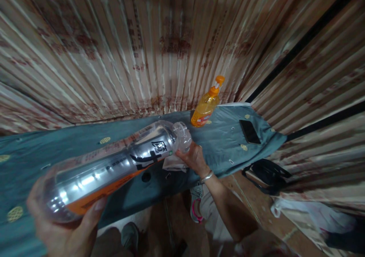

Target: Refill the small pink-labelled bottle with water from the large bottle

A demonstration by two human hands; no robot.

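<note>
A large clear plastic bottle (pixel 114 169), with a silver and orange label and black characters, is tilted across the view above the cloth-covered surface. My left hand (pixel 67 226) wraps round its base. At the bottle's mouth, my right hand (pixel 194 158) has its fingers closed on a small clear plastic piece (pixel 184 135). Whether that piece is a cap or a little cup, I cannot tell. Partly hidden below the right hand lies a pale folded cloth (pixel 174 164). A small black round thing (pixel 146 177) rests on the surface under the bottle.
An orange pump bottle (pixel 205 107) of yellow liquid stands at the back, beside the pleated curtain (pixel 171 51). A black phone (pixel 249 132) lies at the right on the green cloth (pixel 225 143). A black bag (pixel 266 173) sits lower right, near white plastic bags (pixel 316 215).
</note>
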